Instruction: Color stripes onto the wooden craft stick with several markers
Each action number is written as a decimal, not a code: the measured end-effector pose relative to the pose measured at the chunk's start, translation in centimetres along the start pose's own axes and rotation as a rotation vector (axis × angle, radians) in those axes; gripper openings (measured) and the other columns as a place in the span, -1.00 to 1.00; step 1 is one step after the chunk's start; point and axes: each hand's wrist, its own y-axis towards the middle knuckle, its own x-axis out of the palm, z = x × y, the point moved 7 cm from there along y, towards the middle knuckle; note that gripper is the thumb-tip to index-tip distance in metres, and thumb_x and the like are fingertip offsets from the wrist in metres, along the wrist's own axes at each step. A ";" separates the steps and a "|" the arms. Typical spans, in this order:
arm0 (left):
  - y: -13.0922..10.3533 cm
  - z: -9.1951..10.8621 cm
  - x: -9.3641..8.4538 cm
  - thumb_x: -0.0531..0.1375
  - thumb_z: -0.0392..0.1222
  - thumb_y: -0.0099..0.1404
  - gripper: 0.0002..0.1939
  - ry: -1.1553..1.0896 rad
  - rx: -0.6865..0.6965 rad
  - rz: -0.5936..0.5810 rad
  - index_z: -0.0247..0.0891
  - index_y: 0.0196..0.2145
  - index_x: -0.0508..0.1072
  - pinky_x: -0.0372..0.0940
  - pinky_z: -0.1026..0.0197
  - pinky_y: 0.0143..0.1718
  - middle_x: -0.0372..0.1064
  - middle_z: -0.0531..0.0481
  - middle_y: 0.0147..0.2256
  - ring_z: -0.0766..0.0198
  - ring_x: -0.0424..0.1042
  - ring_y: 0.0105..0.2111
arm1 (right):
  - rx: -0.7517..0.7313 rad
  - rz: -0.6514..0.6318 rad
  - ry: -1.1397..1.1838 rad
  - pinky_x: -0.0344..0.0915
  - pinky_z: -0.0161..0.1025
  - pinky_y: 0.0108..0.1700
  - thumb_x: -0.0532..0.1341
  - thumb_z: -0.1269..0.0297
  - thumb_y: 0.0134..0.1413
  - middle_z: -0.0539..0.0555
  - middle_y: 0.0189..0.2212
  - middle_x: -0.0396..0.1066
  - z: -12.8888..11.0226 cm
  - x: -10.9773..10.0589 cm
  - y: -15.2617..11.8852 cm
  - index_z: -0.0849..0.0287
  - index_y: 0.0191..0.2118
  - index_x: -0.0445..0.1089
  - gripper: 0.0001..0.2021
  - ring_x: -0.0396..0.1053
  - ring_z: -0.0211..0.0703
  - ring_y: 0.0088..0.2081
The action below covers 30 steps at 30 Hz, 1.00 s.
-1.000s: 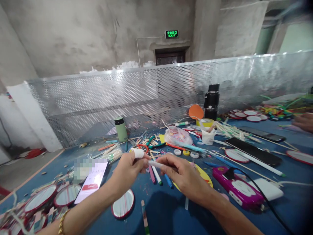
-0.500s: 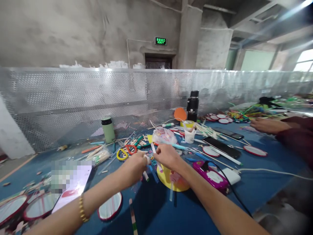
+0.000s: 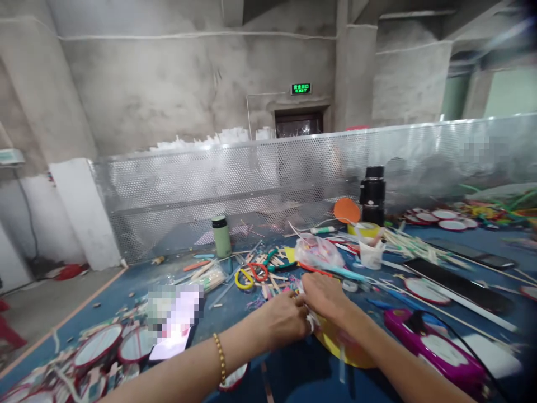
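My left hand [image 3: 287, 318] is closed, with a small white piece [image 3: 311, 323] showing at its fingertips. My right hand [image 3: 326, 295] is closed too and touches the left one; a thin white strip [image 3: 301, 287] shows where the fingers meet. Exactly what is pinched between them is mostly hidden. Below the right hand lies a yellow disc [image 3: 359, 358], partly covered by the forearm, with a clear strip [image 3: 342, 364] over its edge. Orange-and-yellow-handled scissors [image 3: 244, 279] lie just beyond my left hand, among loose sticks and bits.
To the left lie a lit phone [image 3: 178, 324] and several red-rimmed white discs [image 3: 98, 345]. A green bottle [image 3: 221, 238] and a black thermos [image 3: 373, 196] stand near the perforated metal screen [image 3: 201, 190]. A purple device [image 3: 432, 352] with a cable and a dark phone [image 3: 459, 285] lie right.
The view has swung left, so things sit farther right. My hands have come together, and the white strip that stood up from my right fingers is now mostly covered.
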 end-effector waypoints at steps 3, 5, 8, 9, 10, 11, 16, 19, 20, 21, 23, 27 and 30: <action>-0.6 0.3 -1.9 0.12 -0.36 0.37 -0.81 0.095 0.052 0.083 -0.36 -0.36 0.50 0.29 0.03 -0.17 0.51 -0.16 -0.33 0.08 0.48 -0.22 | 0.071 -0.004 -0.083 0.27 -0.14 -0.30 0.24 0.32 0.16 0.16 -0.48 0.46 0.4 -0.8 -0.4 0.17 -0.50 0.42 -0.79 0.46 -0.02 -0.34; -1.1 -0.1 -3.9 0.07 -0.35 0.39 -0.82 0.153 0.018 0.166 -0.39 -0.30 0.47 0.27 0.05 -0.21 0.48 -0.17 -0.32 0.10 0.45 -0.25 | 0.076 -0.019 -0.064 0.19 -0.14 -0.37 0.18 0.29 0.16 0.18 -0.54 0.46 0.4 -1.5 -0.5 0.16 -0.54 0.42 -0.74 0.46 0.04 -0.41; -1.9 -1.7 -6.4 0.05 -0.30 0.43 -0.83 0.168 -0.088 0.189 -0.36 -0.25 0.42 0.23 0.10 -0.33 0.42 -0.11 -0.34 0.16 0.39 -0.31 | 0.013 -0.074 0.047 0.19 -0.20 -0.39 0.07 0.15 0.24 0.11 -0.53 0.47 -0.1 -2.3 -0.8 0.14 -0.47 0.43 -0.67 0.44 -0.06 -0.44; -2.1 -2.3 -7.1 0.05 -0.28 0.43 -0.83 0.169 -0.116 0.184 -0.34 -0.27 0.41 0.23 0.11 -0.33 0.41 -0.09 -0.34 0.17 0.37 -0.31 | -0.014 -0.119 0.149 0.21 -0.23 -0.41 0.03 0.08 0.27 0.09 -0.53 0.46 -0.4 -2.2 -1.0 0.15 -0.44 0.43 -0.62 0.42 -0.11 -0.46; -2.3 -2.9 -7.7 0.05 -0.28 0.43 -0.82 0.177 -0.130 0.185 -0.32 -0.30 0.41 0.22 0.11 -0.31 0.40 -0.07 -0.34 0.18 0.35 -0.30 | -0.039 -0.175 0.290 0.23 -0.25 -0.42 0.00 -0.01 0.28 0.08 -0.54 0.45 -0.9 -2.1 -1.3 0.16 -0.42 0.43 -0.56 0.40 -0.15 -0.48; -2.4 -3.3 -8.3 0.05 -0.28 0.43 -0.81 0.194 -0.132 0.192 -0.30 -0.33 0.40 0.22 0.11 -0.29 0.39 -0.07 -0.35 0.18 0.34 -0.30 | -0.060 -0.236 0.460 0.24 -0.27 -0.44 -0.01 -0.11 0.28 0.07 -0.54 0.44 -1.6 -1.9 -1.6 0.17 -0.43 0.41 -0.51 0.38 -0.19 -0.50; -2.8 -4.4 -10.2 0.02 -0.29 0.47 -0.76 0.247 -0.124 0.228 -0.33 -0.33 0.42 0.17 0.16 -0.35 0.42 -0.07 -0.34 0.21 0.34 -0.31 | -0.018 -0.391 1.073 0.16 -0.39 -0.53 0.21 -0.16 0.16 -0.03 -0.56 0.34 -3.7 -0.8 -2.8 0.19 -0.37 0.36 -0.56 0.27 -0.35 -0.56; -3.2 -4.4 -11.0 -0.04 -0.27 0.49 -0.70 0.169 -0.124 0.266 -0.37 -0.17 0.47 0.25 0.15 -0.28 0.49 -0.11 -0.19 0.20 0.38 -0.27 | 0.042 -0.436 1.084 0.11 -0.42 -0.62 0.23 -0.17 0.11 -0.06 -0.59 0.32 -3.2 -0.2 -3.0 0.18 -0.28 0.35 -0.56 0.24 -0.37 -0.64; -3.6 -4.8 -11.4 -0.06 -0.27 0.50 -0.69 0.134 -0.148 0.276 -0.36 -0.07 0.46 0.28 0.15 -0.21 0.49 -0.12 -0.08 0.19 0.40 -0.23 | 0.071 -0.417 1.074 0.10 -0.42 -0.65 0.24 -0.18 0.09 -0.07 -0.60 0.32 -2.6 -0.4 -3.0 0.18 -0.29 0.33 -0.55 0.23 -0.37 -0.66; -4.3 -5.3 -11.7 -0.05 -0.25 0.50 -0.68 0.102 -0.191 0.291 -0.34 0.02 0.43 0.29 0.15 -0.13 0.45 -0.13 0.03 0.19 0.41 -0.16 | 0.103 -0.376 1.065 0.10 -0.41 -0.66 0.24 -0.17 0.08 -0.07 -0.62 0.31 -2.0 -0.9 -2.9 0.17 -0.29 0.32 -0.56 0.21 -0.37 -0.69; -6.3 -7.9 -12.6 -0.04 -0.27 0.49 -0.67 0.057 -0.401 0.324 -0.28 0.09 0.40 0.24 0.17 0.03 0.42 -0.12 0.08 0.18 0.40 -0.05 | 0.152 -0.247 1.060 0.10 -0.40 -0.65 0.23 -0.11 0.08 -0.08 -0.64 0.31 -0.6 -2.4 -2.9 0.16 -0.32 0.29 -0.61 0.18 -0.38 -0.70; -12.0 -13.8 -13.8 -0.02 -0.27 0.44 -0.69 0.021 -0.717 0.441 -0.43 -0.08 0.48 0.27 0.01 -0.03 0.46 -0.31 -0.13 -0.02 0.41 -0.07 | 0.194 -0.041 1.121 0.02 -0.38 -0.62 0.20 -0.02 0.15 -0.10 -0.68 0.26 0.8 -5.8 -3.4 0.15 -0.33 0.28 -0.70 0.11 -0.38 -0.68; -15.2 -17.5 -11.6 0.03 -0.16 0.42 -0.70 -0.091 -0.966 0.217 -0.30 -0.12 0.52 0.28 0.10 -0.13 0.48 -0.21 -0.12 0.07 0.46 -0.17 | 0.211 0.065 1.175 -0.07 -0.35 -0.62 0.18 -0.07 0.18 -0.11 -0.71 0.16 1.1 -7.3 -3.9 0.14 -0.37 0.31 -0.65 0.00 -0.38 -0.68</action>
